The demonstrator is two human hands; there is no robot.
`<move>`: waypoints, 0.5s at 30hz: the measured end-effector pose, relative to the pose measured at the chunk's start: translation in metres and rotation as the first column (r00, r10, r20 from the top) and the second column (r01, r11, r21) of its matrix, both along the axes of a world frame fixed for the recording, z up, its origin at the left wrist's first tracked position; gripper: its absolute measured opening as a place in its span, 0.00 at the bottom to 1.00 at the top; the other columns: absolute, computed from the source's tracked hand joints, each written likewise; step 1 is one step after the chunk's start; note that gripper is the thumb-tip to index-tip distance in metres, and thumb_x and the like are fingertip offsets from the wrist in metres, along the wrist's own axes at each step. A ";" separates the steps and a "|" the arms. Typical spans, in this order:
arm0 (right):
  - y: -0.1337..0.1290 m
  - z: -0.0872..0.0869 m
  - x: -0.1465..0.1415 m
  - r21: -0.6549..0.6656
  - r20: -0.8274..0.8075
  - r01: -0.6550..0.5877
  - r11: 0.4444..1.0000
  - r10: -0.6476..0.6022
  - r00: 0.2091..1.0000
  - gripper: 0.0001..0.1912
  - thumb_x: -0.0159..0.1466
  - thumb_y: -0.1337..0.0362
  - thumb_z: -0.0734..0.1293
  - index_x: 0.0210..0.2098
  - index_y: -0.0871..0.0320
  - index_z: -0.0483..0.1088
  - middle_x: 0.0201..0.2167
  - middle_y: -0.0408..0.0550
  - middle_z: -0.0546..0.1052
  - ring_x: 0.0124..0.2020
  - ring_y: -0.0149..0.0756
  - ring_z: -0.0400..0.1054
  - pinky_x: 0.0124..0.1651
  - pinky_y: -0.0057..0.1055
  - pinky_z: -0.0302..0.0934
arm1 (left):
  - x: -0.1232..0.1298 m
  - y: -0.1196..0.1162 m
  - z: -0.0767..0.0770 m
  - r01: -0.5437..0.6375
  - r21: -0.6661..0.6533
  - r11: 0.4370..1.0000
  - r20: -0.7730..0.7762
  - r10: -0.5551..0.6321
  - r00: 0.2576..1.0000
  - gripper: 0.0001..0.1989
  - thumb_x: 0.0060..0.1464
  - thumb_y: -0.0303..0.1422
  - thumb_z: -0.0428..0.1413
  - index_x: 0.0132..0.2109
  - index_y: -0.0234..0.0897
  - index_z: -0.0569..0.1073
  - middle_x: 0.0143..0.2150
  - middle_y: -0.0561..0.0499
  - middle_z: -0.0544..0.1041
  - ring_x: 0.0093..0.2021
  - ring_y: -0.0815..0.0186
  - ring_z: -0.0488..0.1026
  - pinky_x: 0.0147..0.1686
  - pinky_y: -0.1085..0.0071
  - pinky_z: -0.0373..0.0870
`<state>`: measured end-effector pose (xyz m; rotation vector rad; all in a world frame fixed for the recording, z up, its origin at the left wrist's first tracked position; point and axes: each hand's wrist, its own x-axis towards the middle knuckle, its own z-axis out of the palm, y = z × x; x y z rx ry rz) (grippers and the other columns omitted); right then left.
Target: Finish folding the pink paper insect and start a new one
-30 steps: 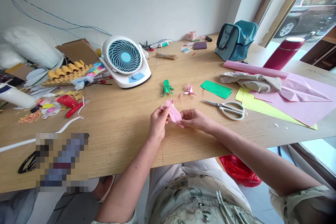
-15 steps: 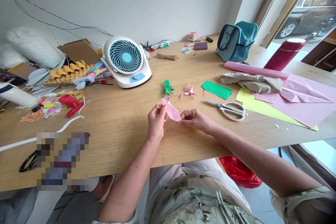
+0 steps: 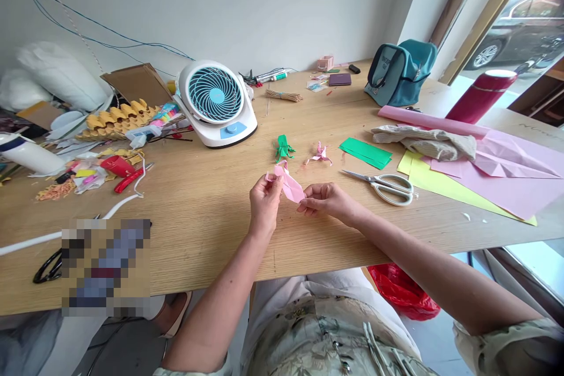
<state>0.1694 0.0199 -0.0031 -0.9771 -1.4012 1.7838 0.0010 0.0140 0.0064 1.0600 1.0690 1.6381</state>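
A piece of folded pink paper (image 3: 292, 188) is held up over the front of the table, with thin folded points at its far left end. My left hand (image 3: 264, 200) pinches that end between thumb and fingers. The fingers of my right hand (image 3: 324, 198) are closed at the paper's lower right tip. Just beyond stand a green origami figure (image 3: 282, 148) and a pink origami figure (image 3: 321, 154), both with thin bent legs. White-handled scissors (image 3: 388, 186) lie to the right of my right hand, near green paper strips (image 3: 365, 153).
A white fan (image 3: 215, 100) stands at the back left, beside clutter and a white cable (image 3: 118, 207). On the right are yellow paper (image 3: 462, 191), large pink sheets (image 3: 520, 188), a grey cloth (image 3: 432, 142), a red bottle (image 3: 480, 97) and a teal bag (image 3: 399, 73).
The view has shifted slightly. Both hands keep hold of the pink paper in nearly the same pose, the right fingers a little changed at its tip.
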 end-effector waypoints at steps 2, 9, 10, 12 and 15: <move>-0.001 0.001 0.000 -0.012 -0.026 -0.005 1.000 0.005 1.000 0.21 0.49 0.49 0.78 0.31 0.60 0.74 0.29 0.46 0.82 0.27 0.29 0.73 0.32 0.25 0.68 | 0.000 0.000 0.000 0.009 -0.010 1.000 0.008 -0.009 1.000 0.20 0.45 0.44 0.67 0.29 0.36 0.66 0.22 0.60 0.60 0.21 0.77 0.53 0.19 0.78 0.49; -0.003 0.005 0.000 -0.065 -0.070 -0.009 0.998 0.004 0.998 0.24 0.48 0.46 0.78 0.28 0.60 0.72 0.28 0.47 0.82 0.27 0.28 0.75 0.31 0.23 0.69 | 0.000 0.000 0.000 -0.001 -0.017 1.000 0.011 0.001 1.000 0.21 0.45 0.44 0.67 0.28 0.36 0.65 0.21 0.60 0.60 0.21 0.77 0.53 0.18 0.79 0.49; -0.003 0.005 0.000 -0.065 -0.074 -0.007 0.998 0.002 0.997 0.24 0.48 0.46 0.78 0.28 0.60 0.72 0.28 0.46 0.82 0.27 0.28 0.75 0.31 0.23 0.69 | 0.000 0.000 0.000 0.000 -0.017 1.000 0.011 0.001 1.000 0.21 0.45 0.44 0.67 0.28 0.36 0.65 0.21 0.60 0.59 0.21 0.77 0.53 0.18 0.79 0.49; -0.003 0.005 -0.001 -0.059 -0.082 -0.004 0.998 -0.001 0.997 0.23 0.48 0.47 0.79 0.28 0.60 0.71 0.28 0.46 0.82 0.27 0.27 0.75 0.31 0.22 0.69 | 0.000 0.000 0.000 0.006 -0.012 1.000 0.011 -0.006 1.000 0.21 0.46 0.44 0.67 0.28 0.36 0.65 0.21 0.60 0.59 0.21 0.77 0.52 0.18 0.79 0.49; -0.003 0.004 -0.002 -0.050 -0.099 -0.003 0.999 -0.001 0.995 0.22 0.49 0.49 0.79 0.28 0.60 0.71 0.28 0.46 0.82 0.27 0.27 0.75 0.32 0.22 0.69 | 0.001 0.000 0.000 0.018 -0.006 1.000 0.008 -0.018 1.000 0.21 0.46 0.44 0.67 0.28 0.36 0.65 0.22 0.60 0.60 0.21 0.77 0.52 0.18 0.79 0.48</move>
